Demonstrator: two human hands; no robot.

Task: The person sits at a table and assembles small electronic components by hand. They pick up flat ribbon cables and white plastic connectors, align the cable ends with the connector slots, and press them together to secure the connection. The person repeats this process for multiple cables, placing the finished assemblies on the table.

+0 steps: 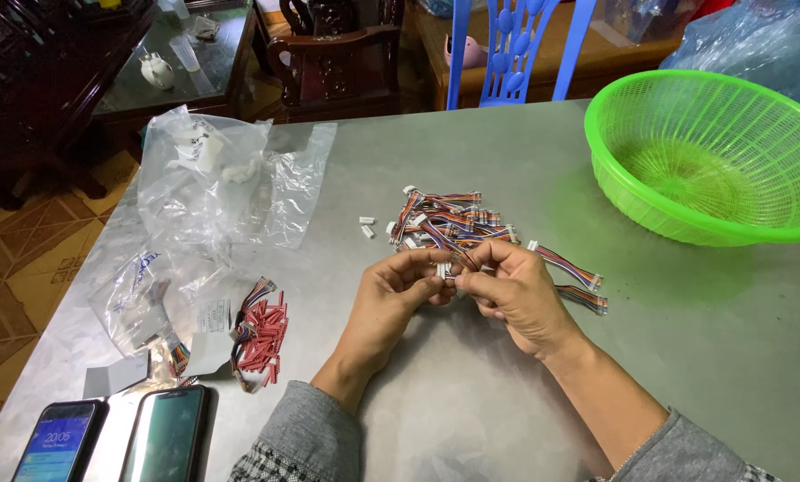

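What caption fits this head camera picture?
Both hands, left hand and right hand, pinch a small white connector beside a wire pile.

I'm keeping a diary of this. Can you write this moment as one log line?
left hand: pinches small white connector | right hand: holds coloured wire lead | wire pile behind | green basket right

Two clear plastic bags lie on the table's left side: a crumpled upper bag [217, 174] holding small white parts, and a lower bag [150, 299] with a white paper label [212, 315]. A folded white card [116, 373] rests just below. Two smartphones occupy the bottom-left corner: left phone [56, 442], screen lit blue; right phone [166, 435], screen dark.
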